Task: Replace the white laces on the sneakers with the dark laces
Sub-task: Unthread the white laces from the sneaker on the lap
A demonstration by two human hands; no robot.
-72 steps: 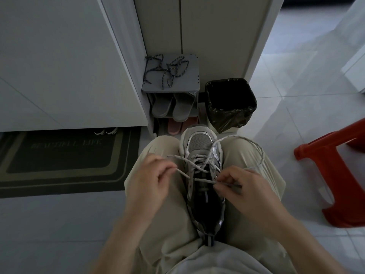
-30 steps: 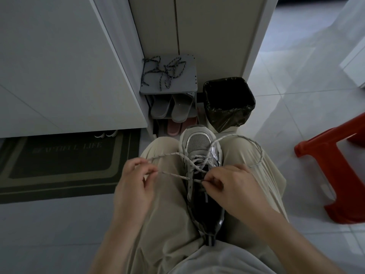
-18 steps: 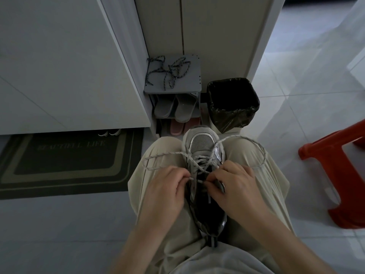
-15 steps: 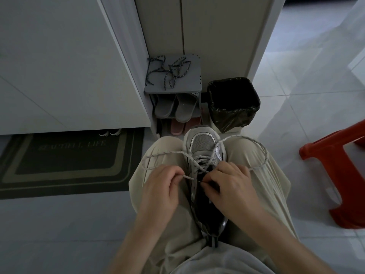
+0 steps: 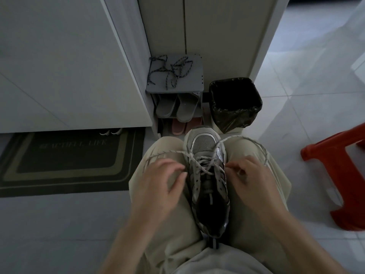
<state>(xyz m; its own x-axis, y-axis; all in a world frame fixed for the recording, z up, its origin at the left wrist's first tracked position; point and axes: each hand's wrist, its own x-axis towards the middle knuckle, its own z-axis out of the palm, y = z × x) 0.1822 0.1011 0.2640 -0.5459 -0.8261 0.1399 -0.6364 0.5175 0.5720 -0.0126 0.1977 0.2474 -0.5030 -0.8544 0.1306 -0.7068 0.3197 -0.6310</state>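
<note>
Now one sneaker lies between two hands: left hand relaxed, right hand, grip unclear.

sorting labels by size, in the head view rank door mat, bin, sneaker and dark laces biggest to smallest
1. door mat
2. sneaker, but it is nearest the camera, so this rank is unsure
3. bin
4. dark laces

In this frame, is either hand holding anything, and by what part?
The left hand holds nothing; its fingers are spread. The right hand curls beside the sneaker, by the white lace; whether it pinches that cannot be told.
</note>
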